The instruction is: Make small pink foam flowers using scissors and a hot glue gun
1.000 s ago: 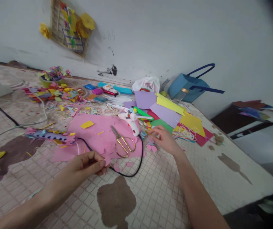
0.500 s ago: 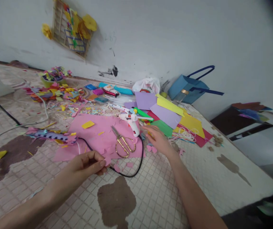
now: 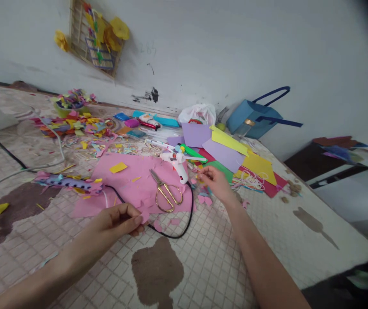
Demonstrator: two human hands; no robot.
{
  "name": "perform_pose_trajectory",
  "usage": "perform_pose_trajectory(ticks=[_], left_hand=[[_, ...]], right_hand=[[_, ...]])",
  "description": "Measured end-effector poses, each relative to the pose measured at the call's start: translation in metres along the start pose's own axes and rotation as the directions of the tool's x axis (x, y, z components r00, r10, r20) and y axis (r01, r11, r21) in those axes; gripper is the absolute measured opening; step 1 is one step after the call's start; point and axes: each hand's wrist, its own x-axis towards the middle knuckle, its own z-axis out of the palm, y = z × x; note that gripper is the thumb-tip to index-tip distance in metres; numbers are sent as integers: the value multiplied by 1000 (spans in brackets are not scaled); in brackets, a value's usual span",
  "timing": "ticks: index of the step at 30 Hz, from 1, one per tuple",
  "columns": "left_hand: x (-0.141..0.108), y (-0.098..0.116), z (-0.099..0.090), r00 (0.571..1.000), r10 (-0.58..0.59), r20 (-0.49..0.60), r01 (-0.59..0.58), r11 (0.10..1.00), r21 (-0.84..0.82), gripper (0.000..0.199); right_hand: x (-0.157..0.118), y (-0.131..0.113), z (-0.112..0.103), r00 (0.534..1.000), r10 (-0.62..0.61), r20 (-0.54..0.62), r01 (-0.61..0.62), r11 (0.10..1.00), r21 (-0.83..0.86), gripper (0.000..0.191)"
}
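Note:
My left hand pinches a small pink paper piece between thumb and fingertips, above the front edge of a pink paper sheet. Gold-handled scissors lie on that sheet, blades pointing away to the left. Just right of them rests a white glue gun, its black cord looping toward me. Beside the glue gun, my right hand has its fingertips drawn together over small paper scraps; whatever they hold is too small to make out. Pink cut pieces lie below that hand.
A scrap-covered purple strip lies at left. Behind are a heap of colored scraps and a filled green bowl. Colored paper sheets, white string and a blue bag lie right. A grey cable crosses the left side.
My right hand has drawn back slightly to the right, away from the glue gun, and its fingers have curled together. My left hand keeps the pink paper piece in the same place.

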Motion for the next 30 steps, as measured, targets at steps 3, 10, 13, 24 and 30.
perform_pose_trajectory(ticks=[3, 10, 13, 24, 30], left_hand=[[0, -1, 0, 1000, -1, -4, 1, 1000, 9, 22], [2, -5, -1, 1000, 0, -6, 1, 999, 34, 22], [1, -3, -1, 1000, 6, 2, -6, 999, 50, 22], [0, 1, 0, 1000, 6, -14, -5, 998, 68, 22], [-1, 2, -1, 1000, 6, -17, -5, 998, 57, 22]], right_hand=[[-1, 2, -2, 999, 34, 1, -34, 999, 23, 6], [-12, -24, -14, 992, 3, 123, 3, 999, -47, 7], [-16, -28, -17, 994, -12, 112, 25, 994, -108, 9], [25, 7, 9, 993, -96, -74, 69, 948, -312, 19], [21, 7, -14, 992, -57, -112, 18, 947, -320, 14]])
